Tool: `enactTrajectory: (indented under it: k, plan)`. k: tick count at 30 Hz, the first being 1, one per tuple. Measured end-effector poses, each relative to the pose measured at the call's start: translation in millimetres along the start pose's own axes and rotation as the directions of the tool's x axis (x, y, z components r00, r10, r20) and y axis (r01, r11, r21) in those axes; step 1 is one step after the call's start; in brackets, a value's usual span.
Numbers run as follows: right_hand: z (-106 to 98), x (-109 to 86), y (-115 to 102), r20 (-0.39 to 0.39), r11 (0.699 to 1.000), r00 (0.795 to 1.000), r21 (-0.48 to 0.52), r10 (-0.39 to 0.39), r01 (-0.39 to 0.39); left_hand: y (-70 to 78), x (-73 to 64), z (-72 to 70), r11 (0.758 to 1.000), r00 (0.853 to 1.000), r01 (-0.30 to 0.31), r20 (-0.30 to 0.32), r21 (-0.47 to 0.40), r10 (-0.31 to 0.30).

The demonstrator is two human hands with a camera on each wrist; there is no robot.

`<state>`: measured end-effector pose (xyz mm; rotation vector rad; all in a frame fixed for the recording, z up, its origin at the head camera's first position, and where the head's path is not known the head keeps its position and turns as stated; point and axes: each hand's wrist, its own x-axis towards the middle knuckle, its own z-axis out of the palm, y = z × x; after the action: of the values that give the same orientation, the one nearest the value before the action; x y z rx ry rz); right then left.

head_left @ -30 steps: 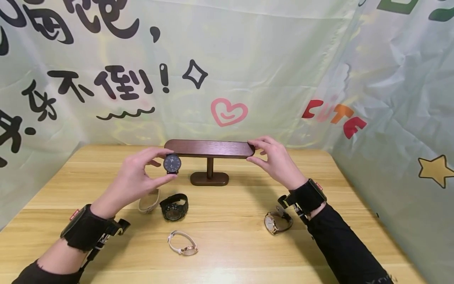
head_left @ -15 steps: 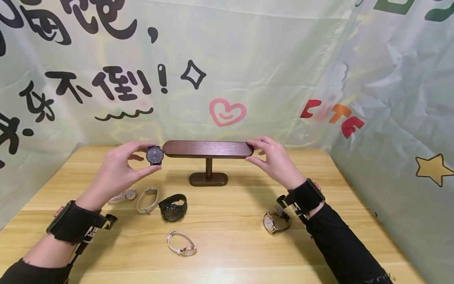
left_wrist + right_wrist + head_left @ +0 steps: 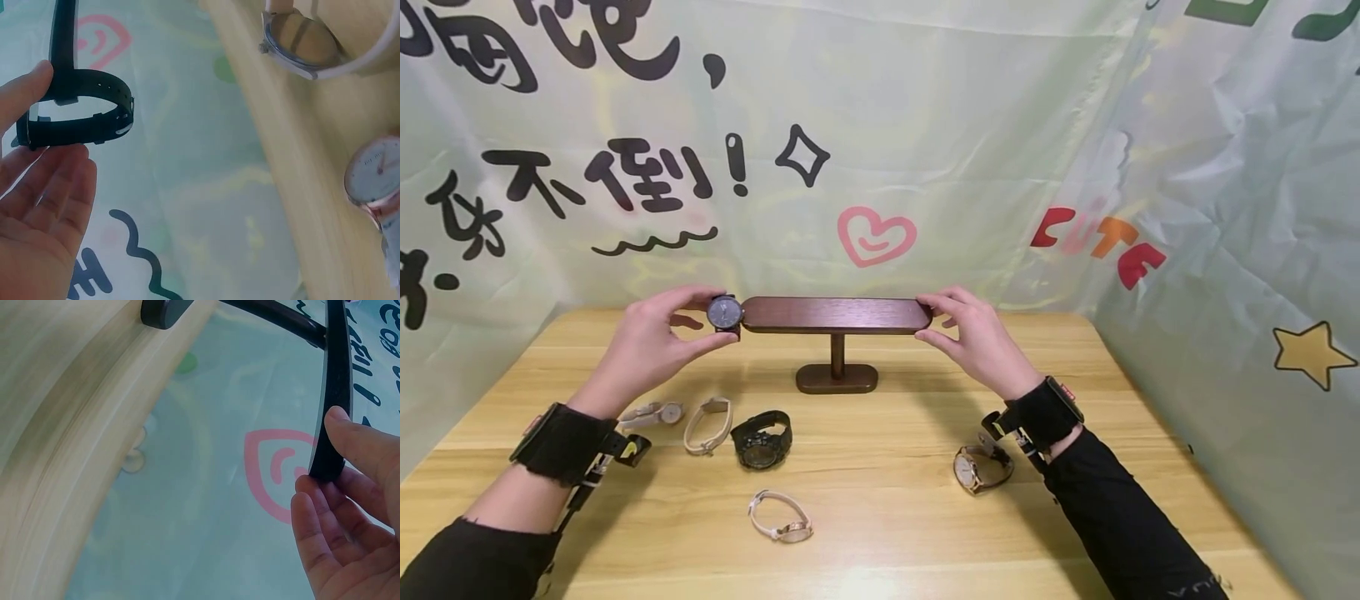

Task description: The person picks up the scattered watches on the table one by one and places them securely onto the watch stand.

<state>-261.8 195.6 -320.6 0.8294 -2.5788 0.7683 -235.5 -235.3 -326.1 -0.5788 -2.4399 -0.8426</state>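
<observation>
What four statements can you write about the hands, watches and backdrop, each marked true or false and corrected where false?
1. The left hand pinches a dark-faced watch. True.
2. The right hand is away from the stand. False: it grips an end of the crossbar.
3. In the head view, the gold-rimmed watch lies right of the black watch. True.
4. The heart on the backdrop is green. False: it is pink.

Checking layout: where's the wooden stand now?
Head view, near centre: the wooden stand is between the left hand and the right hand, which grips its right end.
</observation>
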Motion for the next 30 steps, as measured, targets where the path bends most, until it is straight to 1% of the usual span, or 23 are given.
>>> enactTrajectory:
  k: [4, 12, 16, 24, 30]
  plan:
    - [0.1, -0.5, 0.4, -0.005, 1.000, 1.000, 0.005, -0.002, 0.002, 1.1, 4.4, 2.7, 1.000, 1.000, 0.014, 0.027, -0.019, -0.014]
    - [0.0, -0.8, 0.3, -0.004, 1.000, 1.000, 0.012, -0.001, 0.001, 3.5, 13.3, 7.7, 0.999, 0.997, 0.004, 0.074, -0.051, 0.000]
    - [0.5, -0.8, 0.5, -0.004, 1.000, 1.000, 0.019, 0.000, 0.000, 5.1, 17.3, 10.4, 0.999, 0.995, 0.003, 0.096, -0.052, 0.002]
    - [1.3, -1.6, 1.9, -0.013, 1.000, 1.000, 0.014, -0.014, 0.015, 6.7, 24.1, 16.1, 0.999, 0.991, -0.021, 0.130, -0.028, 0.024]
    - [1.0, -1.8, 2.3, -0.014, 1.000, 1.000, 0.015, -0.019, 0.019, 9.4, 30.9, 22.5, 0.997, 0.987, -0.076, 0.144, -0.006, 0.076]
